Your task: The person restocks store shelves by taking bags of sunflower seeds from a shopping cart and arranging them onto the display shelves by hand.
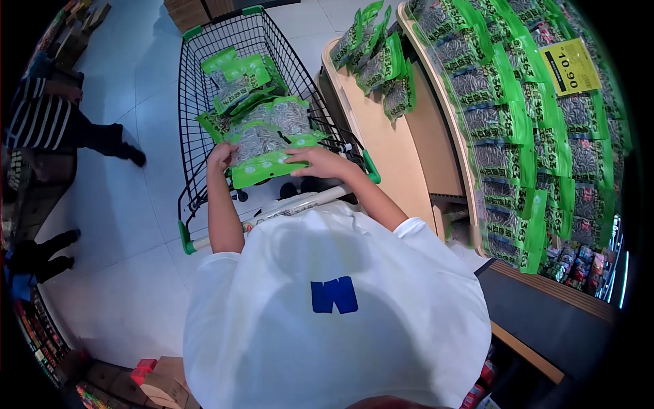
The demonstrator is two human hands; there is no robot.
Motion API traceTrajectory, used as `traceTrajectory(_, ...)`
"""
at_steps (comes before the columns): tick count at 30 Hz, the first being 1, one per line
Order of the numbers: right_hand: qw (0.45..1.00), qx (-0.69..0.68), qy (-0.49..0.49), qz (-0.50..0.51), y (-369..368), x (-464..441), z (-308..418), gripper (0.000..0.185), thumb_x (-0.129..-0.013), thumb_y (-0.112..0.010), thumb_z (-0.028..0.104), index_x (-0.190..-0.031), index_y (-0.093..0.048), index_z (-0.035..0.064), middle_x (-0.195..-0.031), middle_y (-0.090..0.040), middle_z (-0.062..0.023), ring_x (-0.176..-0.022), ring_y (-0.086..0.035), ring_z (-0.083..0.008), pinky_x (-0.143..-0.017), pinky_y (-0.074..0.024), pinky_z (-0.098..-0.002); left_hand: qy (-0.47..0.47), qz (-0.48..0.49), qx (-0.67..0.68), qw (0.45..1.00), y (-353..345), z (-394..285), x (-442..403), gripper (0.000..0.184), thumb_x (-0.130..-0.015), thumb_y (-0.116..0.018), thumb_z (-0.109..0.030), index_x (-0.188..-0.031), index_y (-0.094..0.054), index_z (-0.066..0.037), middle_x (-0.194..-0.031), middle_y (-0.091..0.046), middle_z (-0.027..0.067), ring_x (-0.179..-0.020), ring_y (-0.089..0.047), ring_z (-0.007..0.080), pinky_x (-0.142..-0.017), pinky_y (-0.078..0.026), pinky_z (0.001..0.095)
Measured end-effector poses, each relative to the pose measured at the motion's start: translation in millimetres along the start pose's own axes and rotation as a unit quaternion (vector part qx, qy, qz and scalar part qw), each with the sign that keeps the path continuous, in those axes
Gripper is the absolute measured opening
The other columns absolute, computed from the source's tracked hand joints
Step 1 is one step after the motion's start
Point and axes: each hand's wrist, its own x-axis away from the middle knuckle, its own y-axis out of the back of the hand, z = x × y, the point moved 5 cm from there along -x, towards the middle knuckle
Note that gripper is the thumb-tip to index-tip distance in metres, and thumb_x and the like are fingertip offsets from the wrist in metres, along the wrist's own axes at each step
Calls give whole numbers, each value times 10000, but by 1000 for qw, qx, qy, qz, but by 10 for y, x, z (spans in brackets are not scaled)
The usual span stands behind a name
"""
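Observation:
Both my hands are at a green and clear bag of sunflower seeds (pixel 259 146) above the near end of a shopping cart (pixel 185 102). My left hand (pixel 222 157) pinches the bag's left edge with closed fingers. On its right side, my right hand (pixel 319 162) has its fingers closed over the green edge. Several similar bags (pixel 244 78) lie in the cart beyond it. The white cart handle (pixel 300 206) crosses in front of my white shirt.
At the right, a shelf display (pixel 504 123) holds rows of green bags and a yellow price sign (pixel 571 67). More bags hang over a wooden ledge (pixel 388 146). A person in striped top (pixel 41 116) stands left; cardboard boxes (pixel 167 382) sit lower left.

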Motion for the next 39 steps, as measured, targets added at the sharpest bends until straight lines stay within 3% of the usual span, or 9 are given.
traceTrajectory(4, 956, 108, -124, -244, 546, 335, -534, 357, -763, -596, 317, -989, -606, 41, -1142, -519, -179, -1061, -475, -343, -914, -367, -376, -7, -133, 1, 991, -32, -205, 235, 242, -746, -511, -21, -981, -513, 34, -860, -589, 133, -700, -595, 203, -593, -496, 325)
traceTrajectory(8, 787, 341, -259, -445, 1568, 857, -980, 371, -730, -599, 206, -1044, -535, 19, -1024, -524, -175, -911, -513, -342, -808, -414, -411, -54, -319, -105, 940, 208, -320, 322, 282, -739, -496, -40, -1008, -492, 46, -895, -591, 181, -730, -602, 296, -618, -496, 350)
traceTrajectory(10, 708, 373, -369, -473, 1965, 1071, -1074, 413, -750, -595, 231, -1095, -499, 26, -1083, -500, -171, -929, -521, -346, -799, -422, -416, -15, -331, -157, 930, 271, -126, 111, 313, -737, -506, -64, -1029, -483, 46, -926, -587, 200, -770, -600, 335, -659, -494, 371)
traceTrajectory(12, 707, 322, -452, -439, 2117, 1206, -1386, 382, -769, -577, 255, -1079, -519, 39, -1074, -517, -172, -943, -528, -344, -791, -430, -420, -59, -430, -283, 856, 265, -143, 81, 376, -708, -503, -92, -1042, -464, 76, -1004, -533, 275, -842, -580, 341, -650, -481, 387)
traceTrajectory(16, 704, 199, -602, -321, 2041, 1496, -2079, 307, -816, -518, 315, -995, -588, 76, -1015, -580, -175, -954, -555, -336, -773, -450, -431, -64, -367, -399, 838, 132, -227, 157, 498, -700, -518, -215, -1104, -444, 68, -1080, -480, 326, -998, -504, 394, -820, -421, 442)
traceTrajectory(24, 687, 310, -569, -329, 2348, 1489, -1602, 272, -818, -492, 285, -867, -623, 52, -877, -619, -177, -825, -597, -343, -708, -474, -436, -84, -293, -365, 880, 64, -256, 137, 595, -654, -584, -352, -1119, -499, 10, -1107, -482, 297, -1036, -465, 421, -885, -395, 409)
traceTrajectory(32, 805, 364, -335, -327, 2704, 796, 573, 273, -834, -485, 282, -774, -573, 30, -668, -563, -180, -623, -574, -312, -556, -427, -412, -104, -230, -393, 884, -42, -193, -85, 507, -669, -579, -349, -1055, -567, -20, -1057, -540, 265, -1018, -500, 382, -883, -396, 393)
traceTrajectory(35, 893, 205, -225, -333, 2550, 597, 775, 220, -830, -528, 228, -812, -582, 15, -601, -533, -139, -538, -527, -257, -513, -407, -335, -114, -186, -434, 874, -41, -132, -166, 491, -691, -568, -366, -1057, -569, -39, -1086, -531, 250, -1026, -491, 386, -882, -394, 388)
traceTrajectory(39, 955, 98, -7, -281, 2008, 205, 707, 144, -800, -568, 141, -904, -610, 51, -805, -581, -80, -671, -563, -215, -582, -442, -281, -98, -188, -195, 958, -151, -269, 81, 550, -754, -520, -438, -1146, -493, -54, -1103, -530, 187, -986, -524, 360, -812, -430, 439)
